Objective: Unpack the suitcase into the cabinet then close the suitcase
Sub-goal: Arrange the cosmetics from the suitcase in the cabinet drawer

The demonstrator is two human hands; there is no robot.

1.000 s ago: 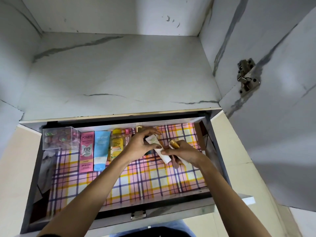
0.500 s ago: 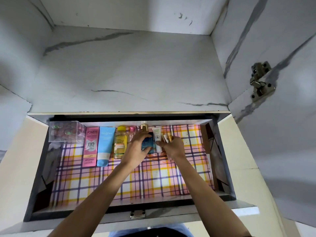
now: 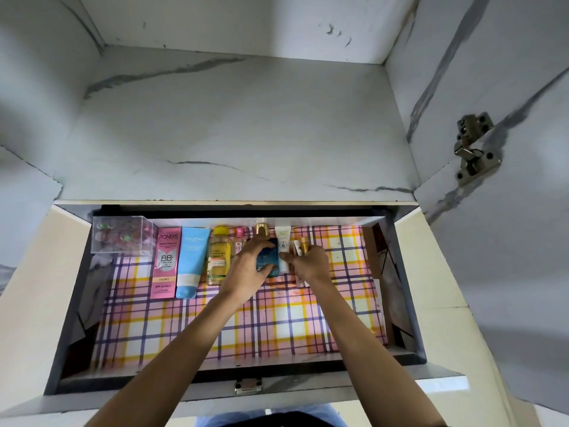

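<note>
**Both hands arranging toiletries along the back of the open drawer**

The left hand [image 3: 246,269] is curled around a dark blue bottle [image 3: 268,257] with a gold cap, the fingers wrapped over its left side and the thumb tucked at its lower edge, so this grip is closed on the bottle. The right hand [image 3: 309,263] sits just beside it, its grip pinched on a small gold-topped tube [image 3: 304,244], with a thin white tube [image 3: 297,247] touching that one; whether the white one is also held cannot be told. Between the 2 hands lies a white tube with green print [image 3: 283,241], its cap toward the back wall.

To the left of the blue bottle the row runs on: a small pink bottle [image 3: 239,243], a yellow Garnier bottle [image 3: 219,254], a light blue tube [image 3: 191,260], a pink Pond's BB cream box [image 3: 166,261], and a clear plastic box [image 3: 123,234] in the back left corner. All lie flat, close side by side, on a pink, yellow and purple plaid liner [image 3: 246,328] that covers the drawer [image 3: 412,303] floor; the front half of the liner is bare.

Above the drawer is a marble-patterned cabinet shelf [image 3: 231,127], and a metal hinge [image 3: 474,149] sits on the open door at the right
</note>
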